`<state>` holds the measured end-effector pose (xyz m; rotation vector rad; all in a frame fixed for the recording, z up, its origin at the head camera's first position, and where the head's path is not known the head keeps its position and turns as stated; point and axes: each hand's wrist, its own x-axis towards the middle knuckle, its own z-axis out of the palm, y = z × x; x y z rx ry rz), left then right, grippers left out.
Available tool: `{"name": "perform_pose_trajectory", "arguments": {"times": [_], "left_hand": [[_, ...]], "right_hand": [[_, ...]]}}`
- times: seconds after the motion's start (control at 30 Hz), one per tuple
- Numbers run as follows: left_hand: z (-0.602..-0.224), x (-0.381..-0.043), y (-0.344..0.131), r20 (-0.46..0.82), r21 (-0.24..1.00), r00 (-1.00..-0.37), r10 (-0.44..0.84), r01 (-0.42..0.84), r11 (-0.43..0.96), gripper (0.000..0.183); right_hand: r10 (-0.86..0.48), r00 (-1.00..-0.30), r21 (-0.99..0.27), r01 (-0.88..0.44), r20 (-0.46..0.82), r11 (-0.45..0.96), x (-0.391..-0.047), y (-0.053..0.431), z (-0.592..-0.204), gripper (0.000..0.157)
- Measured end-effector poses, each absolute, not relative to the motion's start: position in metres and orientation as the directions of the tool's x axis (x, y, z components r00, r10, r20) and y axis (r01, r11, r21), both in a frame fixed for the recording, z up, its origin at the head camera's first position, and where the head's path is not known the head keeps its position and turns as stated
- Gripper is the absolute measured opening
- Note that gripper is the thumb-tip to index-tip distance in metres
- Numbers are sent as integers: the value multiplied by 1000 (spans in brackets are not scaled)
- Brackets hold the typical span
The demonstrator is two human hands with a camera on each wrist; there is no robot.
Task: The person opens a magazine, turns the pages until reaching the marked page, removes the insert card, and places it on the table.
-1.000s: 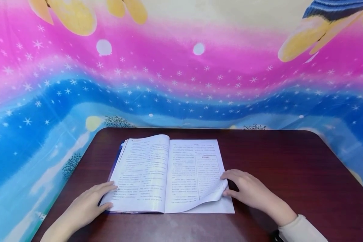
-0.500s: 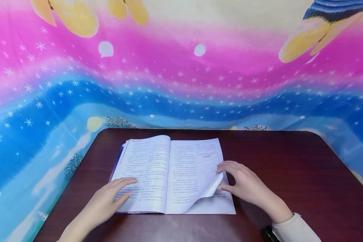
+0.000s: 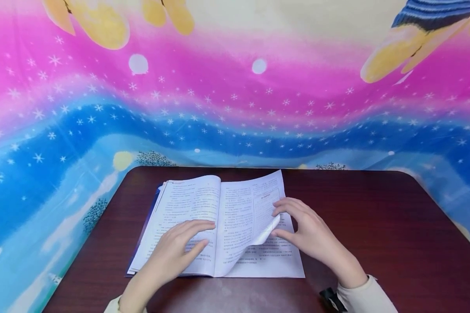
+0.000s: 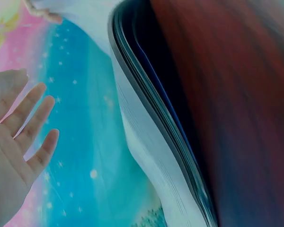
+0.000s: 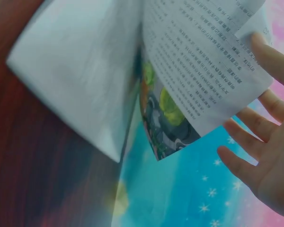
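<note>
An open magazine [image 3: 192, 198] lies on the table with dense printed text on both sides. My right hand [image 3: 309, 230] pinches the lower outer corner of a right-hand page [image 3: 240, 217]. That page curls up and leftward, baring printed text below it. In the right wrist view the thumb lies on one face of the lifted page [image 5: 194, 71] and the fingers are behind it; a coloured picture shows near its edge. Over the left page hovers my left hand [image 3: 172, 250], fingers loosely extended and holding nothing. The left wrist view shows the magazine's thick page edges [image 4: 151, 113] beside that hand.
The dark reddish-brown table [image 3: 356, 204] has rounded far corners. Behind it hangs a pink and blue snowflake-patterned cloth [image 3: 235, 95]. A black band-like object [image 3: 332, 300] sits at the right sleeve [image 3: 366, 298].
My left hand has left the magazine's left edge and moved rightward across the left page toward the spine. My right hand has drawn the page corner up and to the left, curling it further.
</note>
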<state>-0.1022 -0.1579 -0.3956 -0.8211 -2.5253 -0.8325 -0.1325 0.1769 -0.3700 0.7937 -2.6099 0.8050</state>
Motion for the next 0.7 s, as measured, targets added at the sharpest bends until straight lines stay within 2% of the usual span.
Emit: {"name": "perform_pose_trajectory", "arguments": {"times": [0.2, 0.33, 0.57, 0.7], "left_hand": [[-391, -107, -140, 507, 452, -726, 464, 683, 574, 35], [-388, -109, -130, 510, 465, -711, 484, 701, 541, 43], [-381, -111, -112, 535, 491, -690, 488, 724, 485, 56], [-377, -111, -104, 558, 480, -674, 485, 738, 474, 57]], "right_hand": [[-392, -812, -489, -576, 432, 655, -133, 167, -361, 40], [-386, -812, -513, -578, 438, 634, -134, 158, -356, 40], [-401, -790, -516, -609, 464, 603, -135, 144, -348, 37], [-405, -780, -512, -622, 478, 593, -135, 138, -346, 37]]}}
